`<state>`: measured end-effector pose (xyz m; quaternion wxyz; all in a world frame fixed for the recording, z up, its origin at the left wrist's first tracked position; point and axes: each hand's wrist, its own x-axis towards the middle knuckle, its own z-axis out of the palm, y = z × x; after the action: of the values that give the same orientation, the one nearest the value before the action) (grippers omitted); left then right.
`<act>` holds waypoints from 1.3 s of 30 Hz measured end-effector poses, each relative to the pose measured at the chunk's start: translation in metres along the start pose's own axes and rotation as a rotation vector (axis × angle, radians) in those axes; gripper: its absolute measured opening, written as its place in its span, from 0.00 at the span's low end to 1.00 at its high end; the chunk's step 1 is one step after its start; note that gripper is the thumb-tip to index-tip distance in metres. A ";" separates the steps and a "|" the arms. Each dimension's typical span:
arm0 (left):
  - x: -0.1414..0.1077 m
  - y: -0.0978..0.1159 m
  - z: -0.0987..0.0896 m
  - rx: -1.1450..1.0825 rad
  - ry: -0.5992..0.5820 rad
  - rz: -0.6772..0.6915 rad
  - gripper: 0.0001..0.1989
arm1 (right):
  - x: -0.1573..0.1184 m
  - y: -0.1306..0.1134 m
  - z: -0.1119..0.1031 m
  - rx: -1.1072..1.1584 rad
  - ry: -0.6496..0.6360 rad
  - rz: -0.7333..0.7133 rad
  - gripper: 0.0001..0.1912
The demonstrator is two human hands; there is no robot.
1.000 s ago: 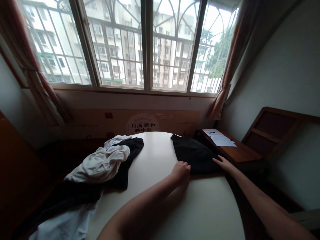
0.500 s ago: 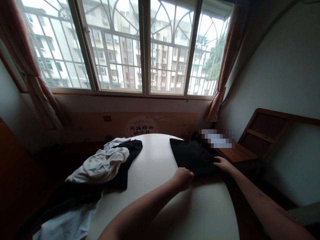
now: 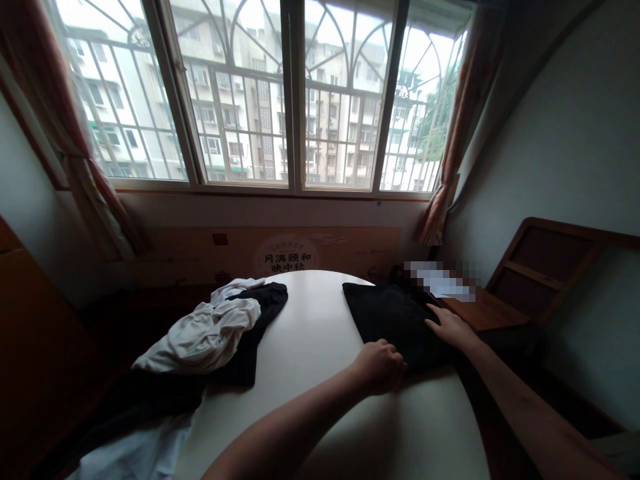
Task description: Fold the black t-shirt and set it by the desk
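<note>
A folded black garment (image 3: 390, 320) lies flat on the right side of the white round table (image 3: 305, 353); its exact kind does not show. At its near edge my left hand (image 3: 381, 365) is closed, fingers curled on the cloth. My right hand (image 3: 450, 328) rests over the garment's right side, with its fingers stretched and apart on the fabric. Across the table on the left is a loose heap: a crumpled white cloth (image 3: 205, 333) on top of black clothing (image 3: 245, 367). Part of that heap hangs over the table's left edge.
Pale bluish cloth (image 3: 135, 450) lies at the lower left, beside the table. Beyond the table's right edge stands a wooden chair (image 3: 505, 313) with a blurred white item on it. A long printed box or panel (image 3: 240, 250) sits under the barred window (image 3: 295, 100).
My left hand has shifted slightly right and down along the near edge. My right hand has gone from holding the right edge to lying on the cloth with fingers apart. The view has shifted slightly.
</note>
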<state>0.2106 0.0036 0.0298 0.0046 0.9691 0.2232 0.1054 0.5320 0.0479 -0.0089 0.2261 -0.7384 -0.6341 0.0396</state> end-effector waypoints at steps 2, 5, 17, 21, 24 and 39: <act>0.005 -0.008 0.011 -0.012 0.051 0.018 0.16 | 0.004 -0.033 0.009 0.000 -0.065 -0.177 0.32; 0.006 -0.018 0.038 -0.047 0.000 0.042 0.27 | 0.008 -0.078 0.033 -0.028 -0.294 -0.336 0.32; -0.007 -0.019 0.050 -0.182 -0.135 0.031 0.29 | 0.073 -0.096 0.064 -0.237 -0.433 -0.015 0.33; -0.021 -0.006 0.043 -0.185 -0.202 0.079 0.33 | 0.082 -0.118 0.071 -0.234 -0.430 0.043 0.34; -0.044 0.008 0.044 -0.208 -0.183 0.136 0.36 | 0.071 -0.142 0.083 -0.212 -0.402 -0.081 0.35; -0.075 0.026 0.029 -0.265 -0.084 0.142 0.37 | 0.108 -0.105 0.086 -0.209 -0.273 0.205 0.35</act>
<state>0.1620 -0.0515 -0.0121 0.1343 0.9768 0.1381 0.0932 0.4264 0.1848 -0.0212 0.0549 -0.8063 -0.5810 0.0958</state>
